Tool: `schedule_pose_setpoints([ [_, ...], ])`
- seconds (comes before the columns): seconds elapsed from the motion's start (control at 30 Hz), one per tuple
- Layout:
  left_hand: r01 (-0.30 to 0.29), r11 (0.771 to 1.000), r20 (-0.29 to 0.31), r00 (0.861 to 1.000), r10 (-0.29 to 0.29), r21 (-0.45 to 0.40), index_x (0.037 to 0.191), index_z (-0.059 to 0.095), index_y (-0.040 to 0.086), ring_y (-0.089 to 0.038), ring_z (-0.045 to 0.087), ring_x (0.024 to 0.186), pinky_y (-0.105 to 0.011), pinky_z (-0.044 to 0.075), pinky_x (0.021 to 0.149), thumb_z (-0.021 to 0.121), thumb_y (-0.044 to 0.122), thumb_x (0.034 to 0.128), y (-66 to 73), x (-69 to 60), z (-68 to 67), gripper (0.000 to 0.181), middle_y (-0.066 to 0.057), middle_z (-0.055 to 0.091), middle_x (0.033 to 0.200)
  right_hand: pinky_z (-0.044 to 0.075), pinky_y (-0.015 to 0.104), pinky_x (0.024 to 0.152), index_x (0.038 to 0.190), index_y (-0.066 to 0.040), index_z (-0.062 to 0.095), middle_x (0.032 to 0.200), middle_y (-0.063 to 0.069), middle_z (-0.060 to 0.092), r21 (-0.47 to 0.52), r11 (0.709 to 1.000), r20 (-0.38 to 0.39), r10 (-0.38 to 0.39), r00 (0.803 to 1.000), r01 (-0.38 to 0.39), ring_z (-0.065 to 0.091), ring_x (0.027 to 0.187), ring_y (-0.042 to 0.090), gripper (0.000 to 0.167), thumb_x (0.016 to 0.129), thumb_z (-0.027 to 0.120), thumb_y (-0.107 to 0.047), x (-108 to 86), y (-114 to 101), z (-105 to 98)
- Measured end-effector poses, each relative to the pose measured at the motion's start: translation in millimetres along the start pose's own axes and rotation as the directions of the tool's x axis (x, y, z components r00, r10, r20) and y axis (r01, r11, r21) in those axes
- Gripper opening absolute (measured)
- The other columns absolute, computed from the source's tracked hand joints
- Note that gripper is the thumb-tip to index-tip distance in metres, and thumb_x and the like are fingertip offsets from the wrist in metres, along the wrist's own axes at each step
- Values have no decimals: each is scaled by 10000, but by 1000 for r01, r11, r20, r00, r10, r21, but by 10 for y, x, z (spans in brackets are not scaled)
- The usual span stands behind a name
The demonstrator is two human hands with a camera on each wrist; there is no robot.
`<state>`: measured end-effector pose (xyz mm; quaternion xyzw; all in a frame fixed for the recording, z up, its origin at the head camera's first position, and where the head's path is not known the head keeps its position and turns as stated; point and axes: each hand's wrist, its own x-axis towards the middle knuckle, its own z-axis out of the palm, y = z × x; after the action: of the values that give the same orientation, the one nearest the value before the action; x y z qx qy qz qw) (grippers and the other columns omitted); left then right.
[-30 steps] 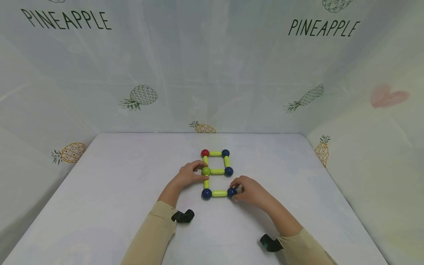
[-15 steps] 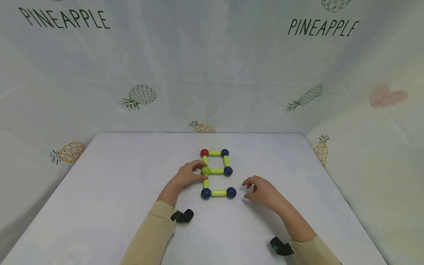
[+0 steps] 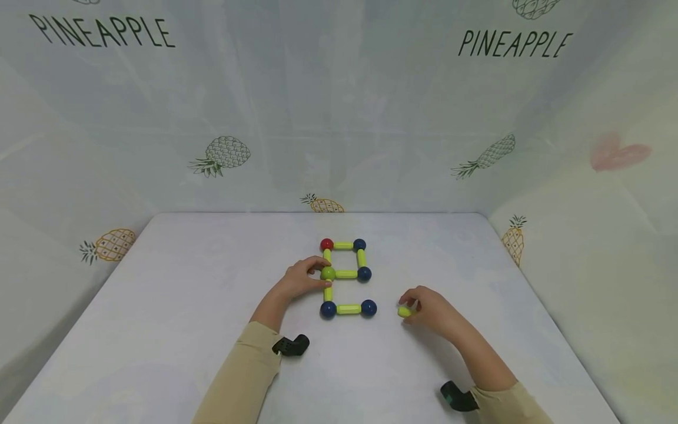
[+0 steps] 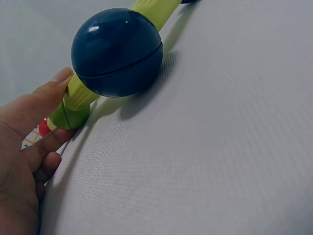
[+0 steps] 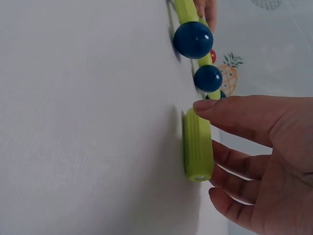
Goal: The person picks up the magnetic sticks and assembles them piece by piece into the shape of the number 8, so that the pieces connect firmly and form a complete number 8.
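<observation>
Yellow-green magnetic rods and balls lie joined on the table, with a square at the back and an open-sided part in front. My left hand holds the green ball at the left middle, thumb and finger on either side of it. In the left wrist view, the thumb also lies against the rod beside that ball. To the right of the figure, my right hand pinches a loose yellow-green magnetic rod. That rod is low over the table in the right wrist view, apart from the front right blue ball.
A red ball and a blue ball form the far corners. Another blue ball sits at the middle right, and one more blue ball at the front left. A pineapple-print cloth hangs behind the white table.
My right hand has let go of the front right blue ball, moved right, and now pinches a loose rod. My left hand stays at the green ball.
</observation>
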<state>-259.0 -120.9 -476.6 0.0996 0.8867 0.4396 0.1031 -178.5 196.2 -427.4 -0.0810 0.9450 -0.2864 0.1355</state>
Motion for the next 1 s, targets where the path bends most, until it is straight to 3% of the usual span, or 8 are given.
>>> schedule_pose_setpoints([
  [0.63, -3, 999, 3, 1000, 4, -36, 1206, 641, 222, -235, 506, 1133, -433, 392, 996, 819, 259, 805, 19, -20, -15, 440, 27, 632, 1201, 468, 341, 701, 964, -119, 678, 846, 9, 567, 5, 1000, -6, 8, 1000, -8, 498, 784, 195, 246, 789, 745, 40, 56, 92, 48],
  [1.0, -2, 999, 5, 1000, 2, -39, 1206, 641, 221, -236, 498, 1125, -443, 385, 990, 821, 267, 801, 26, -20, -4, 446, 30, 634, 1198, 469, 334, 706, 1009, -129, 683, 883, 4, 580, 24, 1000, -9, -19, 1000, 19, 512, 808, 192, 262, 804, 750, 21, 129, -23, -12],
])
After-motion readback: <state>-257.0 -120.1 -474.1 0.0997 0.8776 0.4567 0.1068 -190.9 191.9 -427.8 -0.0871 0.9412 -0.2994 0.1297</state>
